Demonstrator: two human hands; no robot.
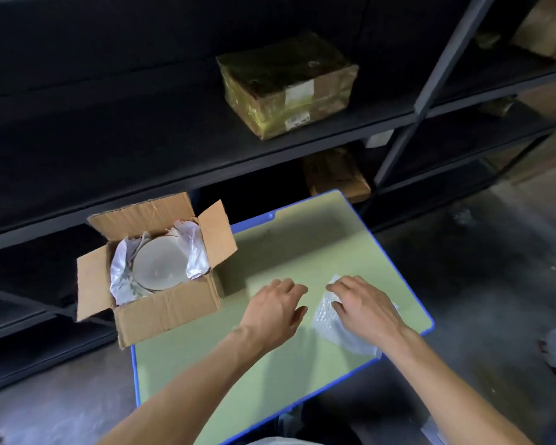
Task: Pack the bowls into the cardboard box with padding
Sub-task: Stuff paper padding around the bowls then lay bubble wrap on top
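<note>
An open cardboard box [167,308] stands at the left end of a green table [270,364], its flaps spread out. Inside it a white bowl [159,264] lies on crumpled white paper padding [193,252]. A sheet of bubble wrap [326,319] lies on the table to the right of the box. My right hand [363,305] rests on the bubble wrap with its fingers bent over the sheet's far edge. My left hand [276,308] hovers over the table between the box and the wrap, fingers relaxed, holding nothing.
Dark metal shelving [206,149] runs behind the table. A taped parcel [286,85] sits on a shelf above, another brown package [334,175] lies lower down behind the table's far corner. More boxes [546,30] are at the top right. Grey concrete floor [479,268] surrounds the table.
</note>
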